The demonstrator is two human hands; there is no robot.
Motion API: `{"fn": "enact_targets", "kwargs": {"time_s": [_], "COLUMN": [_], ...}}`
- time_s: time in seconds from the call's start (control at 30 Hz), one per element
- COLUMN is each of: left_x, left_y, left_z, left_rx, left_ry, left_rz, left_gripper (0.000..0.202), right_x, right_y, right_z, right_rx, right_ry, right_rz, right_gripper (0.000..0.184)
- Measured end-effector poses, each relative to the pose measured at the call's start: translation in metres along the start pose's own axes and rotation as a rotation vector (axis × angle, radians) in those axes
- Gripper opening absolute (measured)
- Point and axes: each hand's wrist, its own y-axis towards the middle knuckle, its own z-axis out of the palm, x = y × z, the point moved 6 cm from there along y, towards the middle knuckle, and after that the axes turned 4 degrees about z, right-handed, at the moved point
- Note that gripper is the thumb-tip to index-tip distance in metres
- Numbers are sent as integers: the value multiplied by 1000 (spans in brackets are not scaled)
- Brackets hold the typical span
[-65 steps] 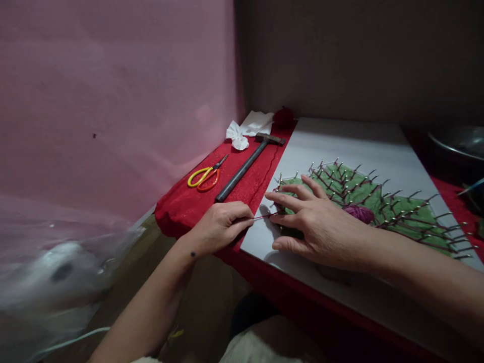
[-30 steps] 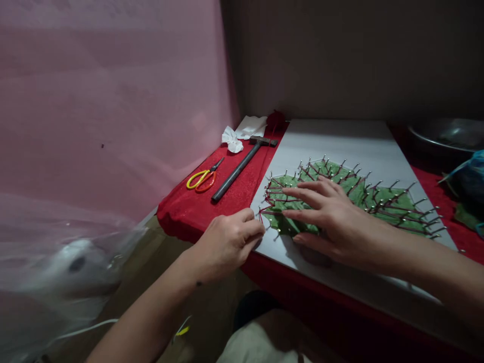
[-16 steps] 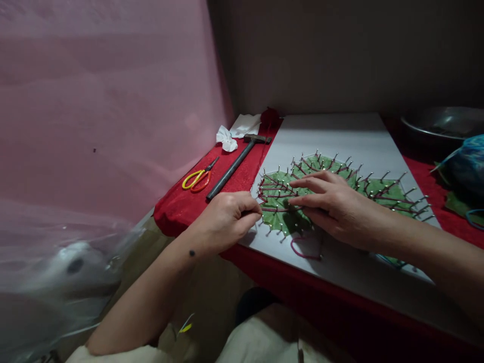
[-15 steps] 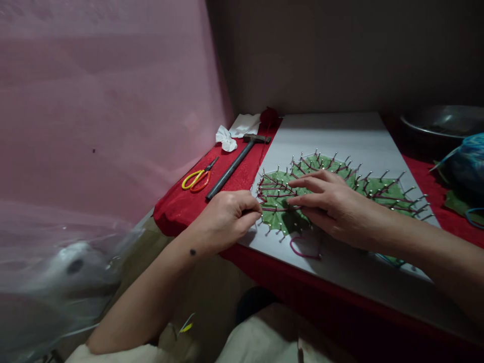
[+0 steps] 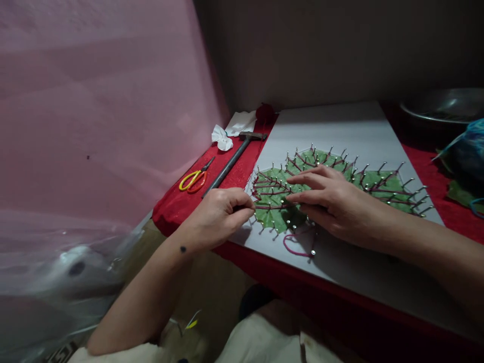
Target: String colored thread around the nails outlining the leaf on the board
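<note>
A green leaf lies on a white board, ringed and crossed by several upright nails. Dark red yarn is strung between the nails. At the leaf's left tip, my left hand is closed in a pinch, with a strand of this yarn running to its fingertips. My right hand is over the middle of the leaf, fingers stretched out and apart, its fingertips at the nails and strands. Whether it presses on a strand I cannot tell. A loose loop of yarn curves below it near a single nail.
On the red cloth to the left lie scissors, a hammer, crumpled tissue and a red yarn ball. To the right are a metal bowl and a blue yarn ball. Pink plastic sheeting hangs at left.
The whole view has shifted slightly, moving the board and tools a little left. Both hands keep nearly the same pose over the leaf, the left one still pinching at its tip.
</note>
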Motion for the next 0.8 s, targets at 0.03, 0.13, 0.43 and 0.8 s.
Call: {"fn": "enact_targets", "kwargs": {"time_s": [0.03,0.13,0.43,0.8], "left_x": [1,4,-2,-16], "left_y": [0,-1,-4,-5], "left_z": [-1,-5,-2,26], "left_rx": [2,3,29,122], "left_ry": [-15,-51,14,363], "left_rz": [-10,-39,-21,126], "left_gripper": [16,15,15,18], "right_x": [0,0,2,3], "right_y": [0,-1,-6,-8], "right_z": [-2,-6,-9,-13], "right_rx": [-14,-57,-120,-180], "right_ry": [15,44,-11,-26], "right_rz": [3,4,-17,-24], "right_gripper": [28,29,31,28]}}
